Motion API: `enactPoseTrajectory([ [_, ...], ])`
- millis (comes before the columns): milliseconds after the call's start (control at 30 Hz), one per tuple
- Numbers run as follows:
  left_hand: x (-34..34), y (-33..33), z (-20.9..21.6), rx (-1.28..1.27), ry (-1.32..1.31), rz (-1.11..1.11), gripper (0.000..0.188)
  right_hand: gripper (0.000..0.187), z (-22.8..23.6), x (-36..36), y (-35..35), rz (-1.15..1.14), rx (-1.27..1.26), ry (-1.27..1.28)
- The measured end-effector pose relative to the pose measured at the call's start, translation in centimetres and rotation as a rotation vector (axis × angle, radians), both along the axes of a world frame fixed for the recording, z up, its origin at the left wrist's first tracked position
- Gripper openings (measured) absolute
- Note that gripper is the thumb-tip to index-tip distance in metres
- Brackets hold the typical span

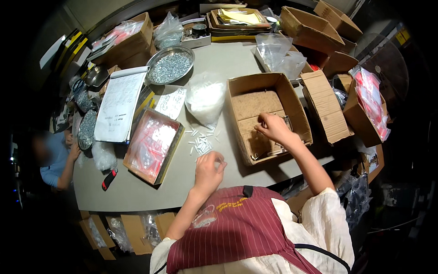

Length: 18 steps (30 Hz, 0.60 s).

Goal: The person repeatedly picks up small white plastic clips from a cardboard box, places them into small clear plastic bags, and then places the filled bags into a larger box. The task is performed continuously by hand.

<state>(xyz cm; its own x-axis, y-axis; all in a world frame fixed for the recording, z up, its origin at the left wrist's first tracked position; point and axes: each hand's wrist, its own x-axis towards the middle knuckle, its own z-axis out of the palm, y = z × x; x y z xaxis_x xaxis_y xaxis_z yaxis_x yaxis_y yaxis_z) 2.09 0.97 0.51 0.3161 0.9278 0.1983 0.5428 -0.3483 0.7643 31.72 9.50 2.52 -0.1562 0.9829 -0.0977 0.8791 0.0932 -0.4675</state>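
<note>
My left hand [210,170] is at the near side of the table with its fingers curled together in a pinch. Anything between them is too small to make out. Just beyond it lies a loose pile of small white cylinders [202,144], beside a clear plastic bag [205,101] full of white pieces. My right hand [275,128] reaches into a deep open cardboard box [237,123], fingers bent and close together. Whatever they may hold is hidden. A few small metal parts [287,122] show inside the box near that hand.
A shallow box [153,145] of red-edged plastic bags stands left of my left hand, near a clipboard [120,104] and a red-black cutter [109,180]. A metal bowl [172,65] holds small shiny parts. Cartons [326,106] crowd the right side. Another person [59,157] is at far left.
</note>
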Motion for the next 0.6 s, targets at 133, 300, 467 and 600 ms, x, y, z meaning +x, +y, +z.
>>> enactPoseTrajectory([
  [133, 0.8, 0.9, -0.1, -0.012, -0.029, -0.002, 0.018, 0.034, -5.5, 2.5, 2.1, 0.208, -0.096, -0.117],
  [300, 0.3, 0.7, -0.5, -0.053, 0.002, 0.062, 0.019, 0.021, -3.6, 2.4, 2.3, 0.191, -0.075, -0.006],
  [467, -1.2, 0.2, -1.4, -0.125, 0.019, 0.125, 0.020, 0.014, 0.3, 4.9, -0.1, 0.204, -0.118, -0.238],
  [600, -1.5, 0.0, -1.7, -0.189, 0.001, 0.159, 0.020, 0.017, -0.8, 6.8, -1.1, 0.163, -0.274, -0.351],
])
